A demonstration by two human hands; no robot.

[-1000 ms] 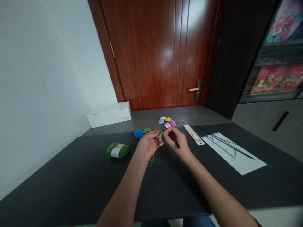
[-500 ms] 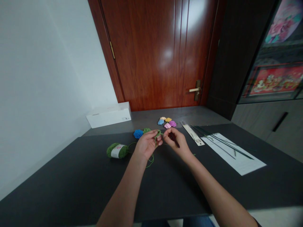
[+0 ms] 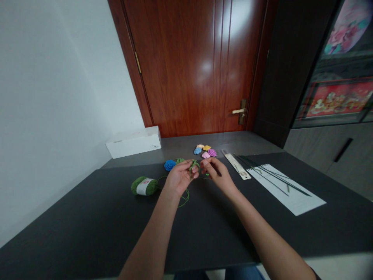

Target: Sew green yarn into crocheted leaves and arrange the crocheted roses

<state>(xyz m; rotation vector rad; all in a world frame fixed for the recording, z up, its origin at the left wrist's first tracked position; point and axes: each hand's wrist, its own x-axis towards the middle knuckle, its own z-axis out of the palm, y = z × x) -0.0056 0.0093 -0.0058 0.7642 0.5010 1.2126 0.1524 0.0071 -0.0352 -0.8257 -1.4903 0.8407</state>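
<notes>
My left hand [image 3: 181, 178] pinches a small looped piece of green crochet [image 3: 194, 165] between thumb and fingers. Close on its right, my right hand [image 3: 218, 172] is closed around a slim crochet hook with a dark handle [image 3: 220, 175]; most of the hook is hidden by the fingers. A skein of green yarn [image 3: 145, 186] with a white paper band lies left of my hands, and a loose strand [image 3: 185, 199] curls on the table under my left wrist. Just behind my left hand rests a blue crocheted rose [image 3: 169, 165] beside a green crocheted piece [image 3: 180, 160].
Several small crocheted flowers [image 3: 205, 150] sit farther back on the dark table [image 3: 87, 217]. To the right lie a narrow long packet [image 3: 237, 166] and a white sheet [image 3: 303, 204] with thin dark green stems [image 3: 279, 179] across it. A white box [image 3: 134, 143] stands at the back left.
My right hand has turned slightly, so less of the hook's dark handle shows. The green crochet piece has shifted a little in my left hand's fingers, its loop showing more openly.
</notes>
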